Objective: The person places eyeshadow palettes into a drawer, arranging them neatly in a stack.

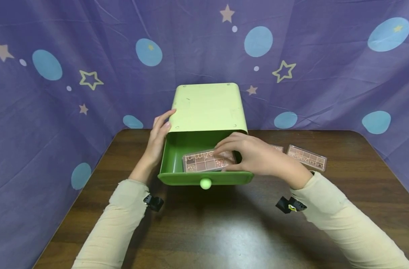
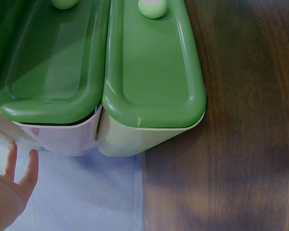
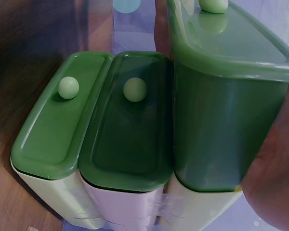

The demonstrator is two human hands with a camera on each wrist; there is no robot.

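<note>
A green drawer (image 1: 184, 179) with a round light green knob is pulled out of a pale green drawer unit (image 1: 207, 106). Inside it lies a flat eyeshadow palette (image 1: 199, 161) with a clear lid and lettering, slightly tilted. My right hand (image 1: 258, 154) reaches into the drawer and pinches the palette's right end between thumb and fingers. On the unit's left side rests my left hand (image 1: 155, 142), its fingers extended along the wall; in the left wrist view its fingers (image 2: 10, 161) are straight beside the unit.
Two more palettes lie on the brown table (image 1: 238, 231) to the right: one palette (image 1: 306, 157) in full view, another palette (image 1: 277, 148) partly behind my right hand. Below the pulled-out drawer are two closed drawers, a middle drawer (image 3: 127, 139) and a bottom drawer (image 3: 58, 130). A purple patterned cloth (image 1: 204, 45) hangs behind.
</note>
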